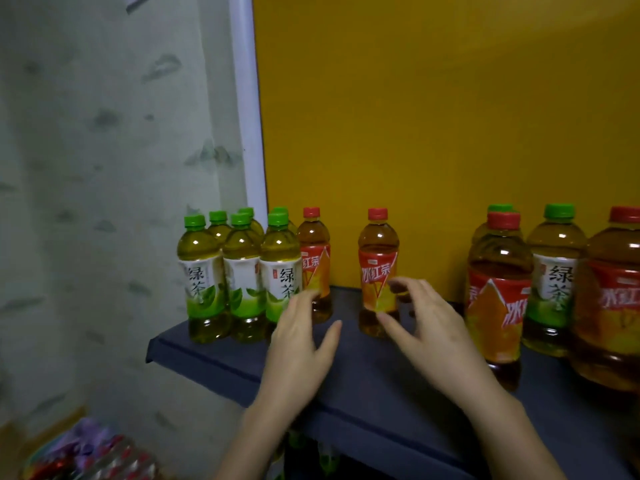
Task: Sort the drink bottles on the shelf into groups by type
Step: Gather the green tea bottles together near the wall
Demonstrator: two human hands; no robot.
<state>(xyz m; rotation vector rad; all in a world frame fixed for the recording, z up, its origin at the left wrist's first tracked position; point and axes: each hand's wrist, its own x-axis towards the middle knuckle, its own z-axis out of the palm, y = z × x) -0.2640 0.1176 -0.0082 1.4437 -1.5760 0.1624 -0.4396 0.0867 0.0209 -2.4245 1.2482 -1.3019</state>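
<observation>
Green tea bottles [242,278] grouped at the left end of the shelf [221,358]; iced tea bottle [378,271] stands mid-shelf; right hand [426,327] open about it, seemingly not yet gripping; left hand [298,344] open, near a second iced tea bottle [315,261]; risk: a glancing thumb topples the first.

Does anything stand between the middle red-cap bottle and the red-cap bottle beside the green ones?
Nothing visible does: the shelf between the middle bottle and the left red-cap bottle is bare. Only the left hand is near that gap.
</observation>
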